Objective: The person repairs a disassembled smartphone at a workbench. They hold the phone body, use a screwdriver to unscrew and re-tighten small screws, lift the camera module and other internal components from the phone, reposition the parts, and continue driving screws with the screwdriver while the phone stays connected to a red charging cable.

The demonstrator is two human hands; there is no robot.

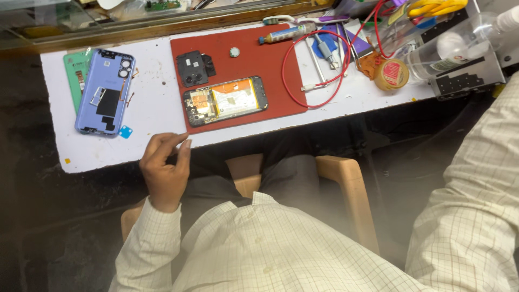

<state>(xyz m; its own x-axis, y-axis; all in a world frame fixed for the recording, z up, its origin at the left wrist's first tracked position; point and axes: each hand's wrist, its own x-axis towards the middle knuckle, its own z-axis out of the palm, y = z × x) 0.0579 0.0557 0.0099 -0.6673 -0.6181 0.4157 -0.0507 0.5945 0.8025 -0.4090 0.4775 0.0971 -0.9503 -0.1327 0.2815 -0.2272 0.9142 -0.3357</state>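
Your left hand (pixel 165 170) hovers loosely curled and empty at the near edge of the surface (pixel 157 103); your right hand is out of view. The opened phone (pixel 225 100) lies exposed on the red mat (pixel 281 92), and a careless sleeve could snag its insides. A round yellow tape roll with a red label (pixel 392 73) sits far right.
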